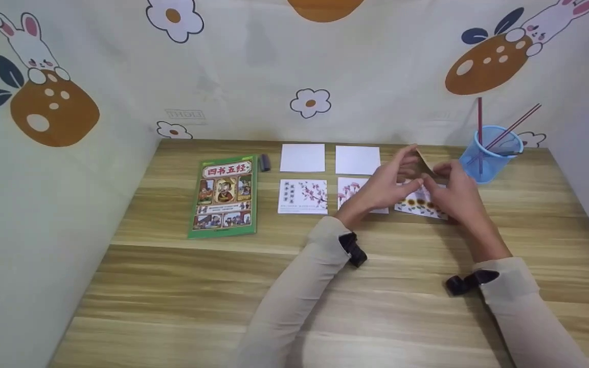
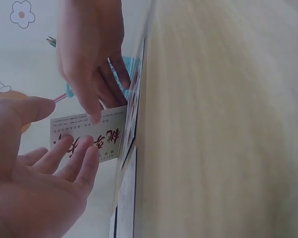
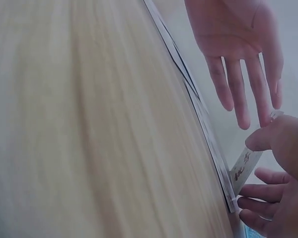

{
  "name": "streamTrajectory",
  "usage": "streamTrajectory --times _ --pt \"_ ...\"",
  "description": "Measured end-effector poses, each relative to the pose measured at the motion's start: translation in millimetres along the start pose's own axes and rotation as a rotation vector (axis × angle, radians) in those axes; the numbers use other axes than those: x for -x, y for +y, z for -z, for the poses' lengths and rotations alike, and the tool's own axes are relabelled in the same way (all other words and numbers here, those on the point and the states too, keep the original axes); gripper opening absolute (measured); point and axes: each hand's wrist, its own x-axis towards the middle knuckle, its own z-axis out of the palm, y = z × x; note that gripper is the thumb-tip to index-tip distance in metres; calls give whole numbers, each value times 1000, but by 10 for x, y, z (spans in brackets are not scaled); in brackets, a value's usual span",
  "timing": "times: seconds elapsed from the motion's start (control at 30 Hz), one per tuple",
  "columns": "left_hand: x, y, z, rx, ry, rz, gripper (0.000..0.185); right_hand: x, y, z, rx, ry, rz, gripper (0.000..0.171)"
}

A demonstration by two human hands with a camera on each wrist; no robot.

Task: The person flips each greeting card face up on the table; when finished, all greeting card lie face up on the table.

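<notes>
The right hand (image 1: 456, 193) pinches a rectangular cream paper card (image 2: 103, 130) beside the left hand's (image 1: 384, 183) straightened fingers; left wrist view, unlike head, shows red characters (image 2: 113, 137).

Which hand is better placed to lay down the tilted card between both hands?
Probably the right hand: its thumb and fingers appear to pinch the card, while the left hand has loosely extended fingers beside it, with its thumb apart.
</notes>
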Motion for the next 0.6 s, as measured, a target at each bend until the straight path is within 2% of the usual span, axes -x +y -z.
streamTrajectory --times 0.23,0.4,0.5,0.6 --pt "4 1 -10 -12 -38 -18 79 -6 -12 -3 -8 55 3 51" --pt "0 -10 -17 -1 -44 -6 77 -9 -31 11 -28 145 -13 44" --pt "2 -12 -21 -11 -17 36 77 -8 -55 13 -56 220 -28 41" --pt "10 -18 -20 -59 47 93 75 -11 -87 1 -112 275 -34 40"
